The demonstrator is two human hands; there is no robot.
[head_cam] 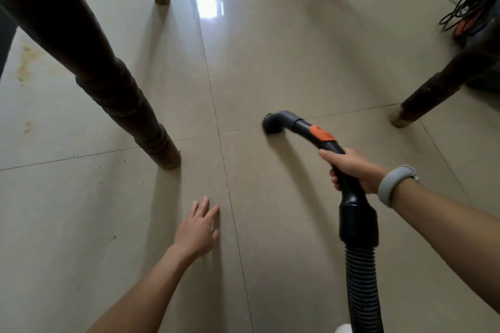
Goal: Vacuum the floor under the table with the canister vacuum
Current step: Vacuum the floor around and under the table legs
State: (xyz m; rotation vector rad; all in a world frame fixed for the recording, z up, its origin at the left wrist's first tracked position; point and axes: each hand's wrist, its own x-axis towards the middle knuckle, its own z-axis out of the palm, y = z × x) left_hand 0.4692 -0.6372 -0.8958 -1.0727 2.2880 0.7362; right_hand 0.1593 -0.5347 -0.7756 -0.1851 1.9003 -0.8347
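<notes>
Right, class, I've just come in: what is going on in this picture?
A person is crouched low, vacuuming a tiled floor among dark wooden table legs. The right hand grips the black vacuum handle, whose nozzle end points down at the tile. The ribbed hose trails back toward the camera. The left hand lies open and flat on the floor. Specks of dirt lie near the closest leg.
</notes>
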